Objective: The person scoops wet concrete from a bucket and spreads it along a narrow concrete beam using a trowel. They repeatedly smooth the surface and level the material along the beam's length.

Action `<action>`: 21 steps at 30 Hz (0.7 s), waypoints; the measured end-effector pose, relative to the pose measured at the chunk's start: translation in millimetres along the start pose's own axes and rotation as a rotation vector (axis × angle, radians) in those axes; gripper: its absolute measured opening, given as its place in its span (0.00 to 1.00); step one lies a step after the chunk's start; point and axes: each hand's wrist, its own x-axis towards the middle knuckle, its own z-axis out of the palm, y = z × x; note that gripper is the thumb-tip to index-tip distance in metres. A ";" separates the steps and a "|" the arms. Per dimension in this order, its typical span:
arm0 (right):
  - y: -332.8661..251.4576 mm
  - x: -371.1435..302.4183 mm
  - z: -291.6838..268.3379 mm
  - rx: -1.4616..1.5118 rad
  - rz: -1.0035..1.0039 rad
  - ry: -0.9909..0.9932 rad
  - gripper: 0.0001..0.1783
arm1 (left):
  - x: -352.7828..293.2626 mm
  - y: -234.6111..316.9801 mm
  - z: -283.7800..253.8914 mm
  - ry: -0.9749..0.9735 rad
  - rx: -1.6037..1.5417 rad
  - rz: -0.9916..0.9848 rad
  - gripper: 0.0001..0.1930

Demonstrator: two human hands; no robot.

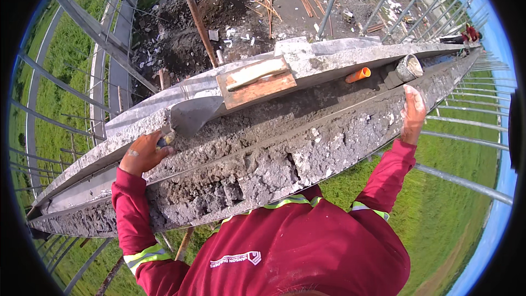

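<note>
My left hand [143, 154] is closed round the handle of a trowel [193, 115], whose broad grey blade lies over the far lip of the concrete gutter [329, 111]. My right hand [414, 111] rests at the near rough edge of the gutter, its fingers stretched out and dusted with pale cement. No tool shows in it. Past the trowel blade, a wooden board [274, 89] with a pale wooden strip [256, 73] on it lies across the far lip. Beyond my right hand, a cement-smeared bucket [409, 67] stands in the gutter.
An orange pipe [358, 75] juts into the gutter left of the bucket. Another person [471, 34] is at the far right end. Metal scaffold tubes [466, 182] run along the near side above grass. Far below lie rubble and loose timber [269, 13].
</note>
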 end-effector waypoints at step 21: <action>0.5 -3.4 7.2 0.173 -0.147 -0.077 0.11 | 2.3 -0.2 4.2 0.026 0.001 0.069 0.25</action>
